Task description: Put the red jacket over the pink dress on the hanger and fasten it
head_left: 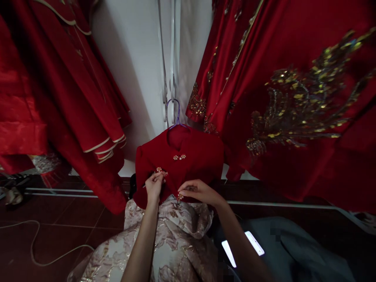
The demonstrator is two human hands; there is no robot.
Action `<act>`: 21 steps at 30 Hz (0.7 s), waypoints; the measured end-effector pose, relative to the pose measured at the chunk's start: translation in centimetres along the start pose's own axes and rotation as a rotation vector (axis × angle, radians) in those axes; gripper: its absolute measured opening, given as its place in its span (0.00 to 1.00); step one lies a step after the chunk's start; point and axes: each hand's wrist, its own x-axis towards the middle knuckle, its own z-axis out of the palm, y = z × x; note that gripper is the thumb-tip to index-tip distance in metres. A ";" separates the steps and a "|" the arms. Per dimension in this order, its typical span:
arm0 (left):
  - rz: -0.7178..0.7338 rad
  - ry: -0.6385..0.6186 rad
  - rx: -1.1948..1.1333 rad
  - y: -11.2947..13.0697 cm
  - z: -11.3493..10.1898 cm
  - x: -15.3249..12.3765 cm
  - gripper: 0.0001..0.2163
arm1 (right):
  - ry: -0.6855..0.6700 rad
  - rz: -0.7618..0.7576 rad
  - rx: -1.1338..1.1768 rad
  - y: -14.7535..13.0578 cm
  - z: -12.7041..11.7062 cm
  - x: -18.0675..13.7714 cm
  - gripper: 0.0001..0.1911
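Against white wall [132, 58], red jacket [199, 156] hangs vertically, collar up.

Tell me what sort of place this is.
Probably a bridal or formal-wear shop's garment room: gold-embroidered red gowns hang on the right, red gowns with pale trim on the left, and the left hand and right hand pinch a red jacket on a purple hanger.
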 end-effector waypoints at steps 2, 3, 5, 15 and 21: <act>-0.030 -0.098 0.054 0.2 -0.1 -0.1 0.14 | -0.022 -0.003 0.003 0.0 -0.1 -0.2 0.16; -0.045 -0.169 0.104 0.4 0.0 -0.1 0.15 | -0.043 0.002 0.001 0.0 -0.2 -0.3 0.16; 0.020 -0.302 0.243 1.4 0.4 0.0 0.18 | -0.094 0.017 -0.013 -0.1 -0.6 -0.7 0.16; 0.987 -0.466 1.045 7.5 5.4 2.3 0.09 | -0.193 0.046 -0.020 -0.8 -2.1 -2.5 0.16; 1.177 -0.557 1.236 8.2 5.7 3.2 0.08 | -0.158 0.053 -0.021 -0.6 -2.4 -2.7 0.17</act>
